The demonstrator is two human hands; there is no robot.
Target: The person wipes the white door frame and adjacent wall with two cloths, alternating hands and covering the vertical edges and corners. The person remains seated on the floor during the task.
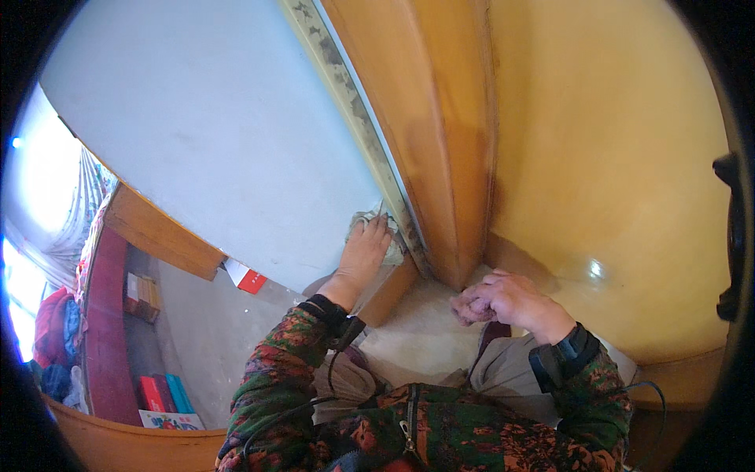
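Observation:
My left hand (364, 253) presses a crumpled pale cloth (391, 253) to the lower corner of a large whitish panel (212, 134), its fingers bent over the cloth. Along that panel's edge runs a narrow yellowish strip (334, 71) with dark, patchy stains. My right hand (515, 299) is closed around a bunched pinkish-brown cloth (469, 308), held above my knee and apart from the wooden surfaces. Between the two hands, an orange-brown wooden panel (425, 134) comes down to a narrow lower end.
A glossy yellow wooden surface (605, 157) curves along the right. At the left are a wooden board (161, 232), a red-and-white box (246, 278), a cardboard box (142, 296) and several books (163, 393). Clothes (53, 338) lie near a bright curtained window.

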